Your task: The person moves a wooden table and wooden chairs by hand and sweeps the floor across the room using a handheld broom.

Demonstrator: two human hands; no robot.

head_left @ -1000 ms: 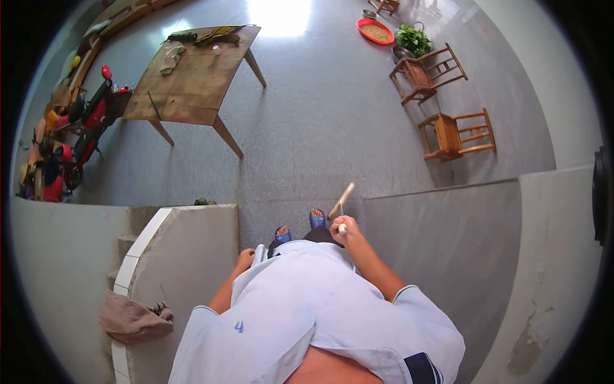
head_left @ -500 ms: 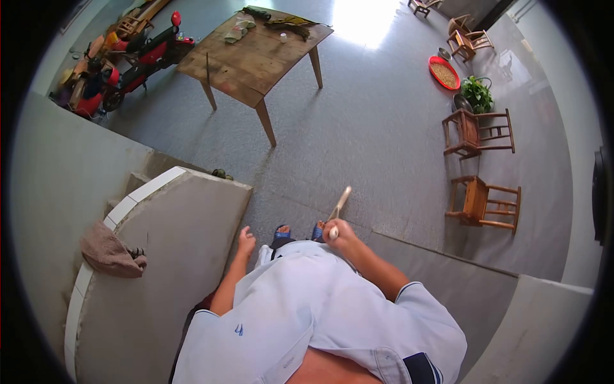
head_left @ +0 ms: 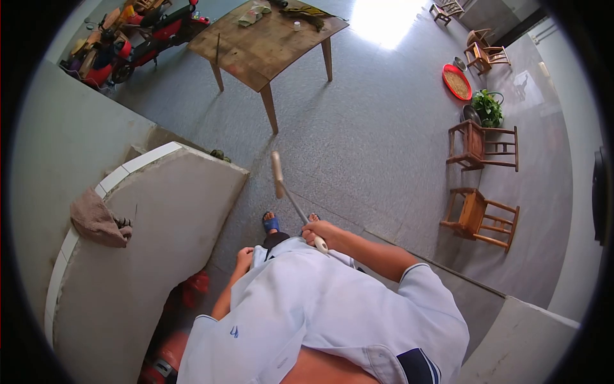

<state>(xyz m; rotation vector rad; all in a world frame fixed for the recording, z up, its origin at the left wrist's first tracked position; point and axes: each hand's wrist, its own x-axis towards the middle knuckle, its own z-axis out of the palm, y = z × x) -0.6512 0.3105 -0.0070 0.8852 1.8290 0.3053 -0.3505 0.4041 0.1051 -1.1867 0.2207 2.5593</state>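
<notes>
Grasping with the right hand point(head_left: 318, 232), closed firmly around the white handle point(head_left: 320, 244) of a pale-headed tool point(head_left: 295, 203), out in front of the waist. Swung leftward since half a second ago, with more of the grey shaft showing and the head now seen against the floor point(head_left: 358, 160) beyond the blue sandal point(head_left: 271, 224). Brought in with the left hand point(head_left: 244, 257), from out to the side earlier, to just beside the shirt point(head_left: 320, 294); cannot tell whether pinching cloth. Facing, farther out, the wooden table point(head_left: 246, 54).
</notes>
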